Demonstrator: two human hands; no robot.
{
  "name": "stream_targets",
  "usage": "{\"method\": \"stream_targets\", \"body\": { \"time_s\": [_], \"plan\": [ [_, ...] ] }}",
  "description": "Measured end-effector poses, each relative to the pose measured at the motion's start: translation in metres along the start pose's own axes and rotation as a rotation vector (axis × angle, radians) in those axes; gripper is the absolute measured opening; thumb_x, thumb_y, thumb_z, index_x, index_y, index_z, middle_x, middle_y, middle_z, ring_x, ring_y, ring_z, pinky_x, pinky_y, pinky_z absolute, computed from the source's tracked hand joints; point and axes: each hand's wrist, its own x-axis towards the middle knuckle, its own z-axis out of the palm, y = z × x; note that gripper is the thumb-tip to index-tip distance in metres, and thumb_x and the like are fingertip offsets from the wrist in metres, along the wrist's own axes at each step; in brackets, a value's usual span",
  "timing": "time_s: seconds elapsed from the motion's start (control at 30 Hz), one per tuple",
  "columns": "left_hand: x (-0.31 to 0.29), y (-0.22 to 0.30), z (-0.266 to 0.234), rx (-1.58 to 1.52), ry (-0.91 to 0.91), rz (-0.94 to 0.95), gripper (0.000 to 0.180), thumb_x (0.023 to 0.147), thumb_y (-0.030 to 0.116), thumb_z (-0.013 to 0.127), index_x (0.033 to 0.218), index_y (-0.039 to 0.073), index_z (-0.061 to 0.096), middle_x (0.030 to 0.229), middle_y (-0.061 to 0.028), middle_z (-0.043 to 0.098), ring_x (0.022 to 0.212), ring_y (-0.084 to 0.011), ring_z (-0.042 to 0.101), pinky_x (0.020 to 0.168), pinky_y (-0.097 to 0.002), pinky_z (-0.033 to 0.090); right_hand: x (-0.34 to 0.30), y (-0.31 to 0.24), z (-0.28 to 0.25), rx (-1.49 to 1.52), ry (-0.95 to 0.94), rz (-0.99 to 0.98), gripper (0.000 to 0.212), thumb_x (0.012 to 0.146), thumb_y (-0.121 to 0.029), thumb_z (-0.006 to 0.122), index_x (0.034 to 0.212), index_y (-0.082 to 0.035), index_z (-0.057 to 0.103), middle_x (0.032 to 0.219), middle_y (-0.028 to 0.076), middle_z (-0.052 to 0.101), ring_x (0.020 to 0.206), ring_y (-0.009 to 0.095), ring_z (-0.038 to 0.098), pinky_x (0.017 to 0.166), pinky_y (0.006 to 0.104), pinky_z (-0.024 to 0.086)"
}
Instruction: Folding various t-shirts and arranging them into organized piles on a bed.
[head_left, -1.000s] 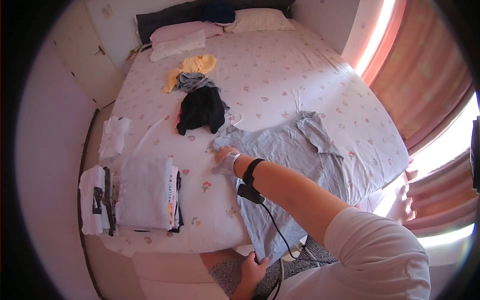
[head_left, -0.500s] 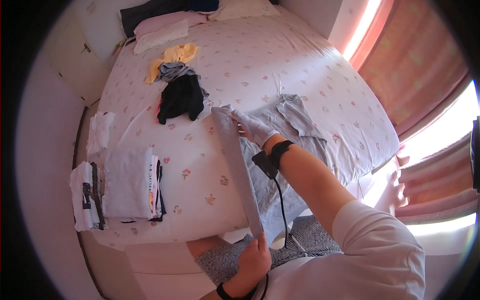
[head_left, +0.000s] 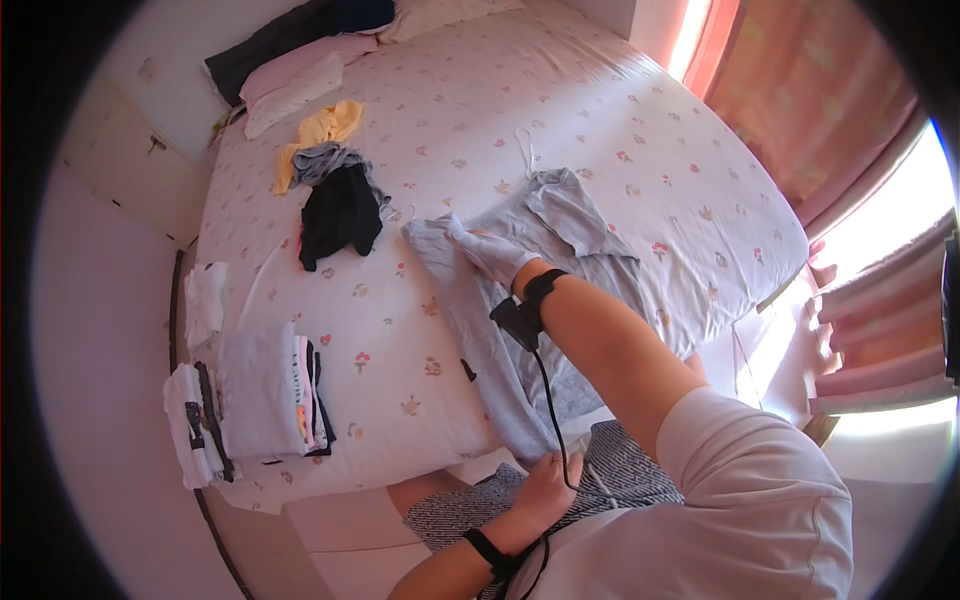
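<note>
A light grey garment [head_left: 590, 290] of thin cloth lies spread at the near edge of the bed, its exact kind unclear. Its left side is turned over in a long strip [head_left: 470, 320] with a small dark mark on its edge. My right hand [head_left: 490, 250], in a pale glove and with a black device strapped to the wrist, grips the far end of that strip, its fingers partly hidden. Close to my body, my left hand [head_left: 548, 490] is closed on the strip's near end. A thin white cord [head_left: 525, 150] lies beyond the garment.
Black [head_left: 342, 215], grey [head_left: 325, 162] and yellow [head_left: 330, 123] clothes lie heaped farther left. Folded clothes [head_left: 262, 390] are stacked at the bed's near left corner, beside more folded white items [head_left: 190, 420]. Pillows [head_left: 295, 90] rest at the far end; pink curtains [head_left: 810, 120] hang right.
The turned-over strip has broadened, and its dark mark now shows. My left hand has shifted slightly right with the near end. My right hand still holds the far end. The whole view has tilted a little.
</note>
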Motion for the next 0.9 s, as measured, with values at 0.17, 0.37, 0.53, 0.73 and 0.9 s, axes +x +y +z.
{"method": "stream_targets", "body": {
  "time_s": [0.17,0.37,0.53,0.73,0.9],
  "plan": [
    [0.010,-0.010,0.025,-0.015,-0.027,-0.012,0.010,0.088,0.012,0.053,0.092,0.004,0.057,0.084,-0.0159,0.056,0.075,-0.0336,0.058,0.064,-0.0437,0.051,0.003,-0.002,-0.002,-0.094,-0.036,-0.021,0.073,0.090,-0.052,0.055,0.138,0.002,0.044,0.141,0.018,0.045,0.131,0.025,0.042,0.107,0.0340,0.033],
    [0.004,-0.023,0.014,-0.279,-0.082,0.012,0.031,0.078,0.007,0.058,0.109,0.003,0.059,0.098,-0.0170,0.063,0.088,-0.0371,0.062,0.074,-0.0449,0.052,-0.023,0.001,-0.028,-0.395,0.127,-0.210,0.075,0.088,-0.051,0.058,0.137,0.004,0.044,0.140,0.022,0.046,0.130,0.029,0.044,0.107,0.0363,0.036],
    [0.037,-0.041,-0.041,-0.188,-0.122,-0.084,0.029,0.077,0.012,0.065,0.105,0.007,0.062,0.094,-0.0131,0.064,0.088,-0.0339,0.063,0.074,-0.0434,0.052,-0.182,0.031,-0.098,-0.666,0.111,-0.466,0.055,0.088,-0.044,0.059,0.120,0.001,0.060,0.107,0.019,0.063,0.105,0.029,0.060,0.090,0.0362,0.048],
    [0.100,-0.006,-0.020,0.107,-0.025,0.083,0.030,0.074,0.017,0.072,0.102,0.008,0.066,0.101,-0.0111,0.059,0.093,-0.0318,0.061,0.080,-0.0418,0.051,-0.361,0.092,-0.149,-0.865,0.374,-0.294,0.035,0.082,-0.031,0.068,0.107,-0.005,0.067,0.115,0.023,0.055,0.096,0.033,0.060,0.086,0.0384,0.050],
    [0.154,0.017,0.001,0.026,-0.317,-0.090,0.022,0.080,0.025,0.065,0.095,0.010,0.068,0.089,-0.0134,0.067,0.081,-0.0361,0.064,0.073,-0.0459,0.052,-0.358,0.119,-0.152,-0.783,0.368,-0.282,0.041,0.079,-0.030,0.072,0.112,-0.007,0.065,0.122,0.024,0.049,0.109,0.037,0.053,0.091,0.0417,0.048]
  ]
}}
